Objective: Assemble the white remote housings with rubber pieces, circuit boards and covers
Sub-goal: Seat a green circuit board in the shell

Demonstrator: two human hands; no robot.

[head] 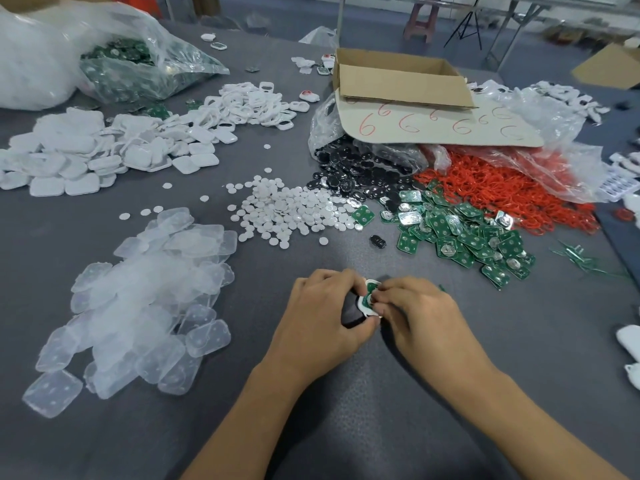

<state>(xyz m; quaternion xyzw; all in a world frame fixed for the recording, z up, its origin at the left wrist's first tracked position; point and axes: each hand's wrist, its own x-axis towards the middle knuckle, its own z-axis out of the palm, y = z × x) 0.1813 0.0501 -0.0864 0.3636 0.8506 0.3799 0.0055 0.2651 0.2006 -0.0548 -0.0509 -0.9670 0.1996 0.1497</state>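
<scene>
Near the grey surface's (346, 414) front edge my left hand (322, 308) and right hand (415, 306) pinch one white plastic remote housing (365, 303), green circuit board (371, 288) seemingly seated, cover not yet fitted.

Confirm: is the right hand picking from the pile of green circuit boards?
No, the right hand and left hand both pinch one white remote housing holding a green board, apart from the green circuit board pile.

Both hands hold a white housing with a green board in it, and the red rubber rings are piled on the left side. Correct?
No: the head view shows the red rubber rings piled on the right side. The left hand and right hand do hold the white housing.
</scene>
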